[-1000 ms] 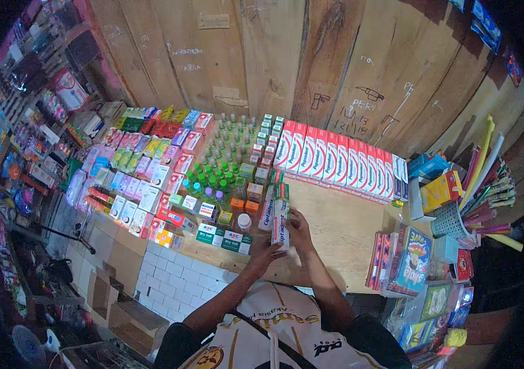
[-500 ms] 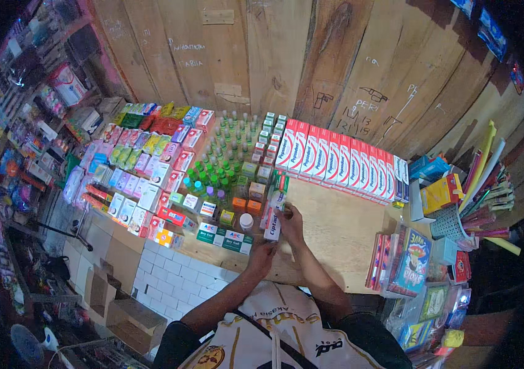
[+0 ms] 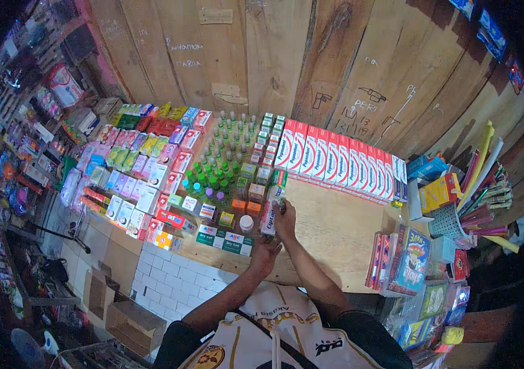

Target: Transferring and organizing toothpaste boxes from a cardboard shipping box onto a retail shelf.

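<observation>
A long white-and-pink toothpaste carton lies on the wooden table beside a white-capped bottle. Along its right edge my right hand is closed, with fingers bent against the carton. My left hand is at the carton's near end, by the table's front edge; its fingers look partly stretched and seem to hold nothing. A green-and-white carton continues the row just beyond. Green-and-white battery boxes stand left of my left hand.
Upright red-and-white toothpaste cartons line the back right. Several small green bottles fill the middle; soap packs and boxes cover the left. At right are notebooks and a basket of long sticks. A plank wall stands behind.
The white-and-pink carton has shifted slightly left and toward me, settling in line with the green carton. My right hand has moved slightly left with it; my left hand's fingers have spread a little.
</observation>
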`<act>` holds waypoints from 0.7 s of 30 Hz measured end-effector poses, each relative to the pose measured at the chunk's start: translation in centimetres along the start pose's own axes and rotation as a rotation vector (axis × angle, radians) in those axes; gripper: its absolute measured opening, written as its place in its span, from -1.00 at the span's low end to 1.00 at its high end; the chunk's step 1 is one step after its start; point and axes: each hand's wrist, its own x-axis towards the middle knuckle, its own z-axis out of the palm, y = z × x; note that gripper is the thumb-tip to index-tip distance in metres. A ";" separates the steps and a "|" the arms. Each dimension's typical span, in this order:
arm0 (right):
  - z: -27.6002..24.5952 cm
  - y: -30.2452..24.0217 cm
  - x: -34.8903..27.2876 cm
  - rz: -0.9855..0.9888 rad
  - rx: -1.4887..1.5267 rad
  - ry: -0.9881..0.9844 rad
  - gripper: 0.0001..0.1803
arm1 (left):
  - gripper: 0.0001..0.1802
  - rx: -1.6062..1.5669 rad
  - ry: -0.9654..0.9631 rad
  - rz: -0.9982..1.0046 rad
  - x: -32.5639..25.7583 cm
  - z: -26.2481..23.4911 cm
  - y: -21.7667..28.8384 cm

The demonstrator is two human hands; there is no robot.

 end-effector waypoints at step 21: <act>0.5 -1.9 0.5 -0.109 -0.091 0.051 -0.52 | -0.63 0.067 0.010 -0.060 0.0 0.2 1.4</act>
